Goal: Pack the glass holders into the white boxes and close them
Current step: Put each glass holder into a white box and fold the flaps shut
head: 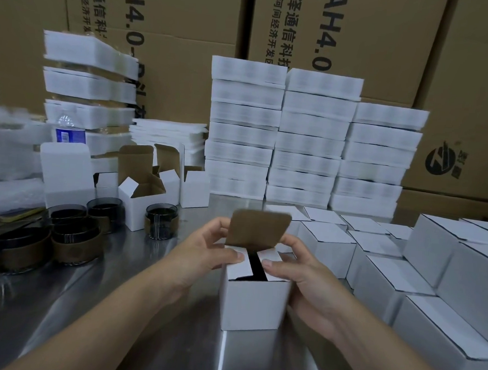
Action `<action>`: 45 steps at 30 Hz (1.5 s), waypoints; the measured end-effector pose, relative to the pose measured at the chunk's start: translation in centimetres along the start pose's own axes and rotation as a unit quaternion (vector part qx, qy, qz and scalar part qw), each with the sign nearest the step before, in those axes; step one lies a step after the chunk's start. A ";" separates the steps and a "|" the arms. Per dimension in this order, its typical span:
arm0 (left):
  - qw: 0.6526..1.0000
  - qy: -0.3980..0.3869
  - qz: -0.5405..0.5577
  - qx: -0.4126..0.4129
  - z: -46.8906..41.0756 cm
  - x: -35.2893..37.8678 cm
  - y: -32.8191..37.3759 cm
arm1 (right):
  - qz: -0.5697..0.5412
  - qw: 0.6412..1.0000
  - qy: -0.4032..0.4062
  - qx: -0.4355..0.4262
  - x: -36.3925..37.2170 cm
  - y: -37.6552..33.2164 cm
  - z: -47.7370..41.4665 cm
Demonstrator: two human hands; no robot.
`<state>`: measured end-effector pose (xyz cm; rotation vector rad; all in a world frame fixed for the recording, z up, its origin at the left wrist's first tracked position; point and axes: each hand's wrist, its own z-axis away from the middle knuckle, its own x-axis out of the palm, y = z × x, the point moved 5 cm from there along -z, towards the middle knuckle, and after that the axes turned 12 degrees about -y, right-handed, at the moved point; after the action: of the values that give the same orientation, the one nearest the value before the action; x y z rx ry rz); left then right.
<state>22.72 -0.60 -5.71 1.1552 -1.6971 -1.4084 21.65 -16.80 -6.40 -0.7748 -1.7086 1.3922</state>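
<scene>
Left hand [204, 248] and right hand [297, 271], curled round the small white cardboard box [254, 305], pin its side flaps [236, 266] flat; the brown-lined lid [258, 228] is best tucked in squarely.

Steel tbl [101, 304]; printed brown cartons [189, 38] stacked behind as wall.

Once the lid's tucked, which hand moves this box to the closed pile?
Right. The closed boxes sit on the right, beside the right hand; the left hand would have to cross over the box. Both grip it now.
</scene>
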 end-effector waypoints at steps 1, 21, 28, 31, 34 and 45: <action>1.000 -0.006 -0.001 0.006 0.0 0.0 0.0 | 0.004 1.000 -0.006 -0.005 0.1 0.0 0.0; 0.946 -0.113 -0.305 0.006 1.3 0.4 1.9 | 0.361 0.931 -0.033 -0.049 -1.2 -0.8 0.4; 0.923 -0.125 -0.362 -0.034 1.8 0.5 1.7 | 0.390 0.917 -0.059 -0.052 -0.9 -1.3 0.4; 0.921 -0.112 -0.372 -0.026 1.7 0.5 1.7 | 0.452 0.887 -0.054 -0.078 -0.5 -1.6 0.7; 0.922 -0.090 -0.376 -0.021 1.6 0.3 1.5 | 0.472 0.875 -0.033 -0.099 -0.3 -1.9 0.9; 0.921 -0.101 -0.375 -0.025 1.5 0.3 1.4 | 0.683 0.675 0.004 -0.279 2.0 -3.5 2.6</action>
<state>20.97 -0.15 -4.72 1.7926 -1.3742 -2.0673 18.43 -17.20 -2.82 -2.7937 -1.4284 1.6126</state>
